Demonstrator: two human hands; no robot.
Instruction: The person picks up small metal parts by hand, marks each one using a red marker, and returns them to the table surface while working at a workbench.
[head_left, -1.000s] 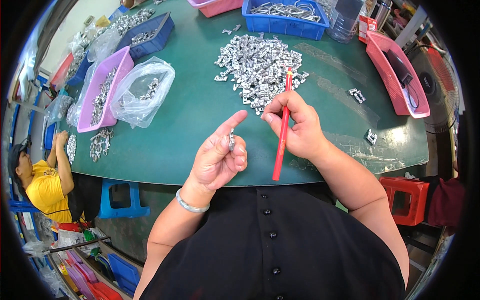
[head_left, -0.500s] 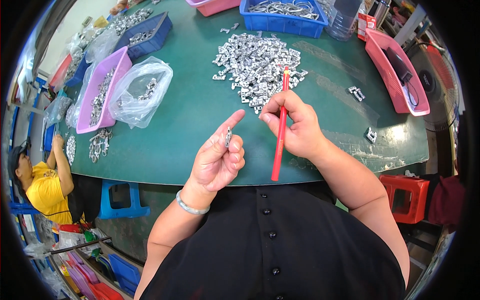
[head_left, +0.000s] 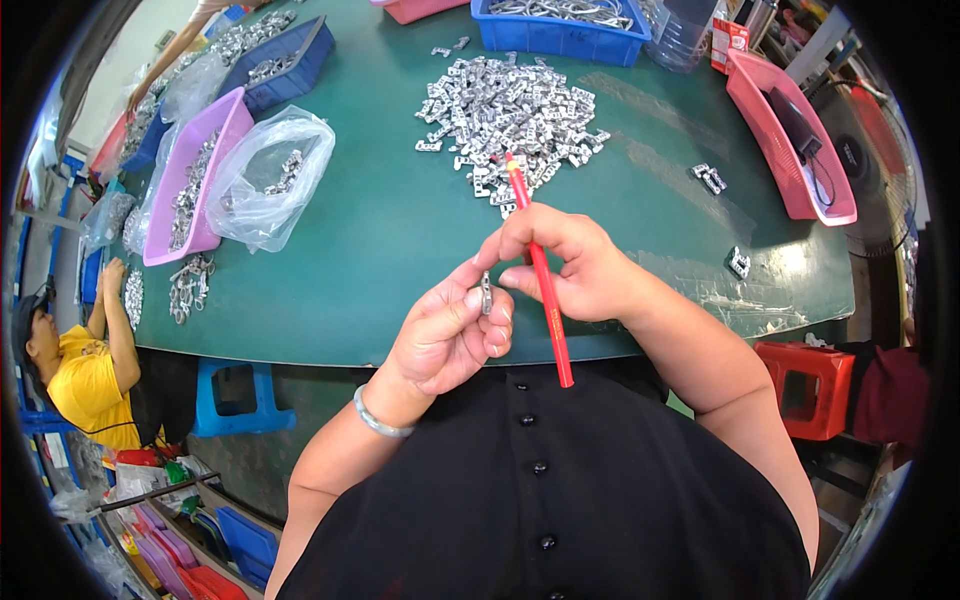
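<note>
Between the thumb and fingers of my left hand (head_left: 445, 335) is a small silver metal part (head_left: 487, 294), held upright on its narrow side. My right hand (head_left: 575, 265) grips a long red pencil (head_left: 548, 290) with a yellow band near its tip. The pencil slants, its tip pointing away from me toward the pile. My right fingertips are close beside the metal part; whether they touch it I cannot tell. Beyond both hands a heap of similar silver metal parts (head_left: 510, 115) lies on the green table (head_left: 370, 200).
Rightward lie loose metal parts (head_left: 709, 179) and a pink basket (head_left: 770, 150) with a black device. A blue bin (head_left: 565, 38) of metal rings stands at the back. Leftward are a clear plastic bag (head_left: 270, 180) and a purple basket (head_left: 195, 180). A person in yellow (head_left: 90, 380) works far left.
My right hand has come down and left toward my left hand, tilting the pencil. My left hand has shifted slightly right, and its raised index finger now meets my right fingers.
</note>
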